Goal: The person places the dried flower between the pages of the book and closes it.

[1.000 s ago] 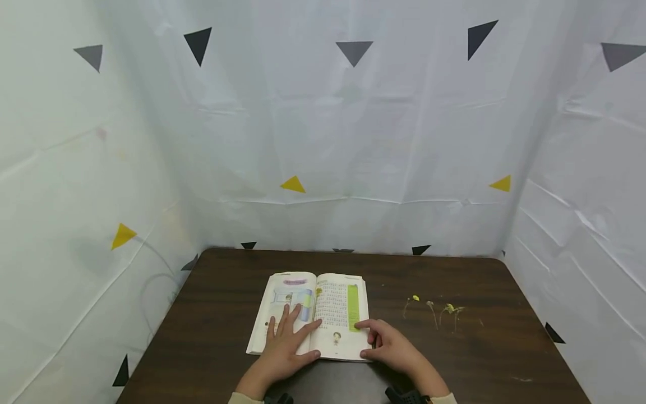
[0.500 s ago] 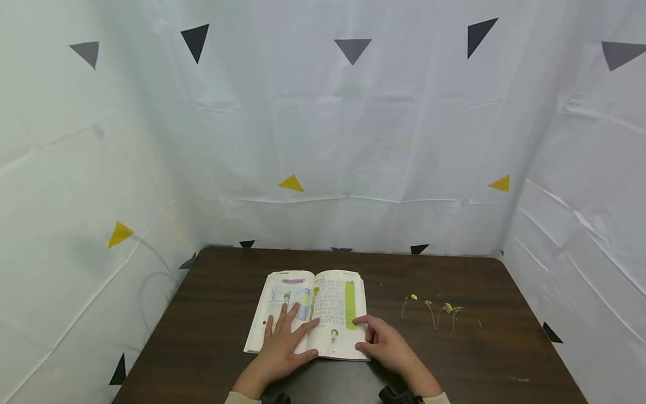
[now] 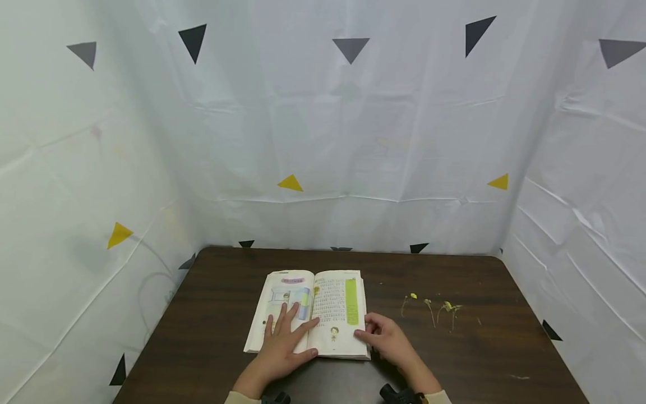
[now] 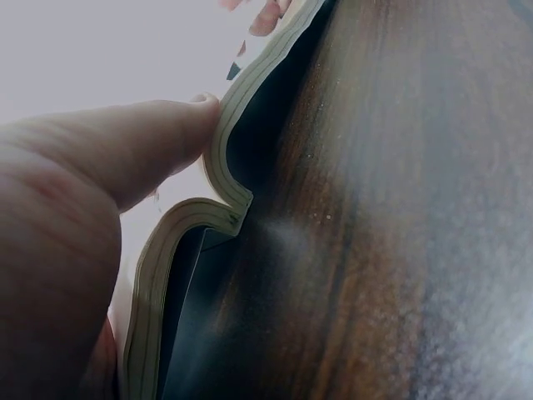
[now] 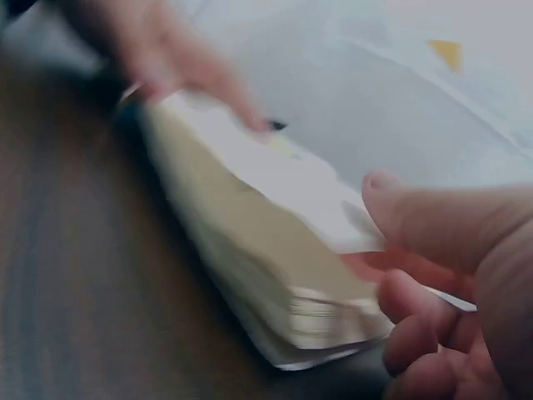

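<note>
An open book point(image 3: 330, 303) with printed text and small cartoon figures lies on the dark wooden table. My left hand point(image 3: 279, 347) rests flat across its left page and the middle fold, fingers spread. In the left wrist view, the left thumb point(image 4: 166, 137) reaches over the lower edge of the pages. At the right page's outer edge is my right hand point(image 3: 392, 341), thumb on top and fingers curled beneath the edge. Between its thumb point(image 5: 408, 200) and forefinger, a page edge is pinched in the right wrist view, where the lower page stack shows thick and blurred.
Several thin stems with yellowish heads, like wilted sprouts point(image 3: 448, 307), lie right of the book on the table point(image 3: 504, 348). White sheeting point(image 3: 404, 140) with black, grey and yellow triangles surrounds the table's back and sides.
The right forefinger has slid off the top of the right page to its outer edge, and those fingers now curl under it. The left hand stays in place on the book.
</note>
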Motion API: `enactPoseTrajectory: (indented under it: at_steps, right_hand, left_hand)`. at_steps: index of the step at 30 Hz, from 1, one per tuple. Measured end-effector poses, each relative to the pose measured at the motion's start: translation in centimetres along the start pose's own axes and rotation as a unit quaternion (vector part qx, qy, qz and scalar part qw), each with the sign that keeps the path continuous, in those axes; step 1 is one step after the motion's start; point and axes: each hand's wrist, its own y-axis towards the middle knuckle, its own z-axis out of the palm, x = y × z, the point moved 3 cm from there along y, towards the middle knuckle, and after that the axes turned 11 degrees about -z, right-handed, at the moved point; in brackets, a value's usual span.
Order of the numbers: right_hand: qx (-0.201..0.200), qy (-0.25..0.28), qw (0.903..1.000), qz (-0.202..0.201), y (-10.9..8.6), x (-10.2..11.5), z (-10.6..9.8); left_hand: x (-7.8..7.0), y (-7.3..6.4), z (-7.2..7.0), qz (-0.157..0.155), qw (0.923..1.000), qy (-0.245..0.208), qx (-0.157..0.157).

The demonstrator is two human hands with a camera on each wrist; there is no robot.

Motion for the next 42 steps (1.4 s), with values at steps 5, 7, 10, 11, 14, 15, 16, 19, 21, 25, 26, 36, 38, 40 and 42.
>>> enactPoseTrajectory:
  at_steps: [5, 7, 10, 11, 14, 15, 16, 19, 21, 25, 26, 36, 38, 40, 42]
  right_hand:
    - [0.019, 0.054, 0.9982, 0.016, 0.1, -0.3, -0.8]
    - [0.012, 0.047, 0.9988, 0.007, 0.1, -0.2, -0.8]
    - [-0.020, 0.068, 0.9975, -0.002, -0.2, -0.2, -0.7]
    - [-0.034, 0.076, 0.9964, -0.013, -0.3, -0.2, -0.7]
    - [-0.067, 0.097, 0.9911, -0.062, -0.6, 0.1, -0.5]
    - [-0.077, 0.098, 0.9888, -0.082, -0.7, 0.3, -0.4]
    - [-0.088, 0.088, 0.9862, -0.110, -0.8, 0.6, -0.3]
    - [-0.111, 0.038, 0.9720, -0.203, -1.1, 1.5, 0.2]
    - [-0.119, -0.020, 0.9545, -0.273, -1.1, 2.0, 0.7]
    - [-0.117, -0.131, 0.9028, -0.392, -1.2, 2.8, 1.9]
    - [-0.110, -0.150, 0.8939, -0.408, -1.2, 2.9, 2.2]
    - [0.017, -0.209, 0.8999, -0.382, -0.9, 1.7, 4.1]
    - [0.022, -0.214, 0.9012, -0.376, -0.8, 1.6, 4.2]
    - [0.020, -0.217, 0.9005, -0.377, -0.8, 1.7, 4.2]
    - [0.016, -0.210, 0.9027, -0.375, -0.9, 1.7, 4.2]
  left_hand:
    - [-0.2, 0.2, -0.3, 0.006, 1.0000, -0.005, -0.005]
    - [-0.1, 0.2, -0.4, 0.006, 0.9999, -0.012, -0.002]
    - [0.1, 0.1, -0.5, 0.008, 0.9995, -0.030, 0.000]
    - [0.1, 0.0, -0.5, 0.007, 0.9993, -0.037, 0.002]
    - [0.2, -0.1, -0.5, 0.010, 0.9991, -0.042, -0.001]
    - [0.2, -0.2, -0.5, 0.013, 0.9991, -0.039, -0.003]
    - [0.3, -0.2, -0.5, 0.014, 0.9991, -0.039, -0.004]
    - [0.3, -0.1, -0.4, 0.020, 0.9992, -0.033, -0.009]
    - [0.4, 0.0, -0.3, 0.021, 0.9992, -0.032, -0.010]
    - [0.5, 0.0, -0.3, 0.025, 0.9993, -0.028, -0.010]
    - [0.5, 0.0, -0.3, 0.028, 0.9992, -0.026, -0.012]
    - [0.2, -0.4, -0.2, 0.047, 0.9952, -0.001, -0.086]
    - [0.0, -0.5, -0.2, 0.048, 0.9945, -0.009, -0.093]
    - [-0.1, -0.7, -0.3, 0.051, 0.9939, -0.019, -0.096]
    - [-0.2, -1.0, -0.4, 0.059, 0.9928, -0.024, -0.101]
